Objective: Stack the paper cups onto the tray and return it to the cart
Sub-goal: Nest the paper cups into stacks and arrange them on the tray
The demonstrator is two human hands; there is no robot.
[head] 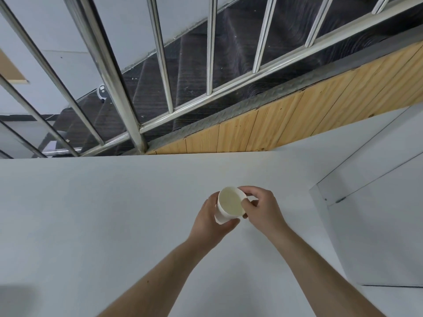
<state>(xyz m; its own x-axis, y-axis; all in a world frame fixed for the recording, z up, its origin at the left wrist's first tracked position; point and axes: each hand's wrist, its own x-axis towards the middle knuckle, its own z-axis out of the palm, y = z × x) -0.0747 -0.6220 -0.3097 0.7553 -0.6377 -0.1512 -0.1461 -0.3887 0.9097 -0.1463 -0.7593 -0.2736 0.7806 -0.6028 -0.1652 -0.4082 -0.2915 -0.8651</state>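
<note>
Against white wall (pixel 91 213), both hands, left (pixel 211 221) and right (pixel 263 209), grip paper cup (pixel 230 205) between them.

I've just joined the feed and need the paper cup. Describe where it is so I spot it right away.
Below the steel stair railing and wood-panelled stair edge lies a broad pale grey surface. Just right of its centre, two bare hands meet: the left hand grips a small white paper cup while the right hand pinches its rim. It is the only cup visible, its open mouth facing the camera.
</note>
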